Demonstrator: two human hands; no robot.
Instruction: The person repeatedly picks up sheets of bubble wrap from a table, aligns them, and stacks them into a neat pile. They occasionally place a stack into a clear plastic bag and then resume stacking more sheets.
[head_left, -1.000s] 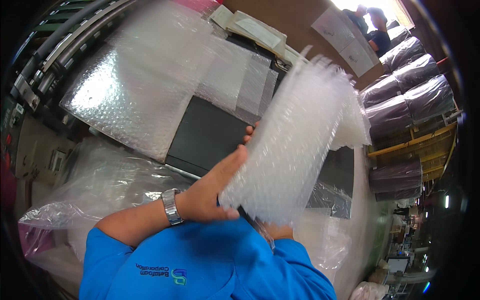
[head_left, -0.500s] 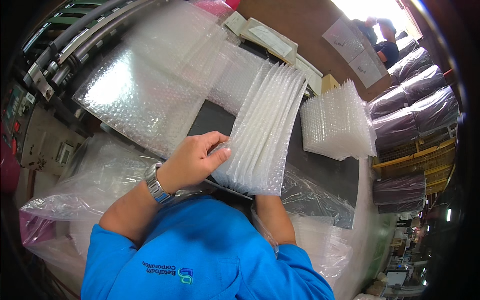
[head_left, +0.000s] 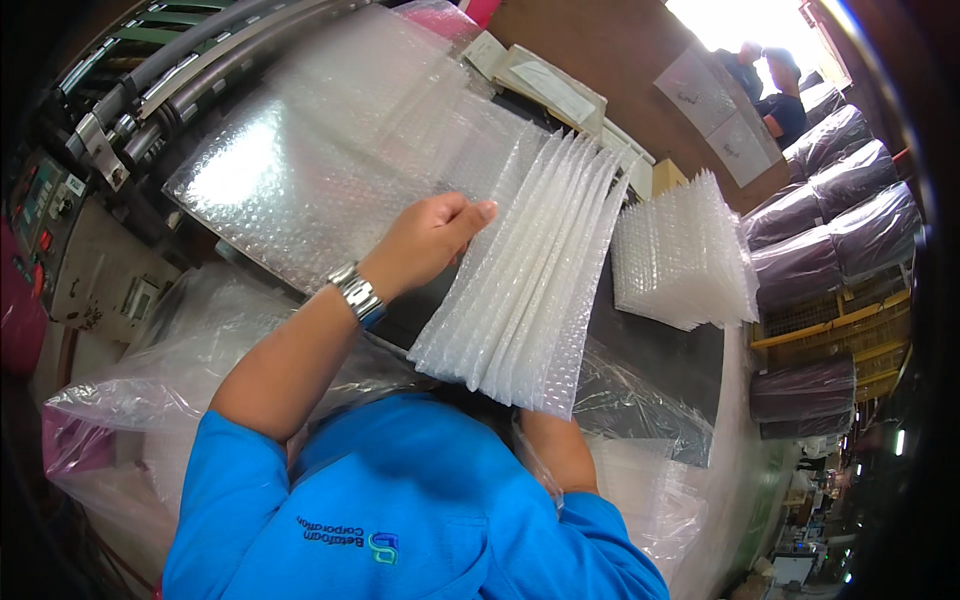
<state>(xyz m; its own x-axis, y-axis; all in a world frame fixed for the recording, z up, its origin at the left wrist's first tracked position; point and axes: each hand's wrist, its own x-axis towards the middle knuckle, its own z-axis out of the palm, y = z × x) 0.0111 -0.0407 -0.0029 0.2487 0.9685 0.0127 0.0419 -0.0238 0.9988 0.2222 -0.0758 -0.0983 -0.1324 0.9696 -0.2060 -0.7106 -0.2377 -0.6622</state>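
Far left edge: a grey control panel [head_left: 40, 215] with coloured buttons, and above it, upper left, the dark rollers [head_left: 160, 75] of a machine

Lower left: a loose clear plastic bag [head_left: 150, 370] bunched against the blue sleeve [head_left: 240, 480]

Upper left to centre: a wide sheet of bubble wrap [head_left: 300, 170] runs out from the rollers over the dark table [head_left: 680, 350]

Centre: left hand [head_left: 425, 240], metal wristwatch [head_left: 358, 293] on the wrist, lies flat with fingers straight and together, palm pressed on the left edge of a fanned bundle of bubble-wrap bags [head_left: 530, 280]; it presses rather than clenches. The bundle sits in the middle of the frame, tilted, its lower end toward the person's chest, its upper end over the wide sheet

Lower centre: the right forearm goes up under the bundle's lower edge; the right hand is hidden behind the bags, so its grip cannot be told

Right of centre: a finished stack of bubble-wrap bags [head_left: 680, 255] lies on the table, apart from the bundle

Upper right: two people [head_left: 765, 80] stand by the bright opening; dark wrapped rolls [head_left: 830, 210] line the shelves below them
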